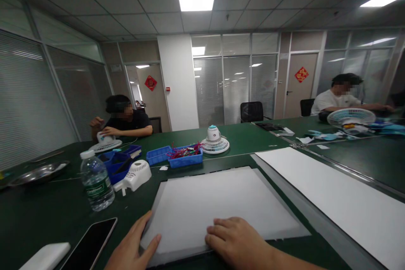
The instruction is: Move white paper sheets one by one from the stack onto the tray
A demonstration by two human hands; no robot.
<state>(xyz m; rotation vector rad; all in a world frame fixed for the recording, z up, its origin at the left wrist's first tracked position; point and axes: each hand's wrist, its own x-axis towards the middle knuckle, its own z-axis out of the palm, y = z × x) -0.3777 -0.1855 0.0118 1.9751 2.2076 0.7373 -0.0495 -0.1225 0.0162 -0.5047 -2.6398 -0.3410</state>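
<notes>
A flat white rectangular sheet [218, 198] lies on the dark green table [28, 215]. The left hand [134, 244] has its grip apart, thumb and fingers spread at the sheet's front left corner. The right hand [236, 240] rests on the sheet near its front edge; whether its grip pinches anything, I cannot tell. A clear green-labelled plastic bottle [96, 183] stands to the left.

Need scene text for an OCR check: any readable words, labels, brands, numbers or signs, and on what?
None reads clearly.
Green label on the water bottle: lettering too blurred.
Red diamond signs on the two doors: too small.
Dark mark on the white fan unit: too small.
</notes>
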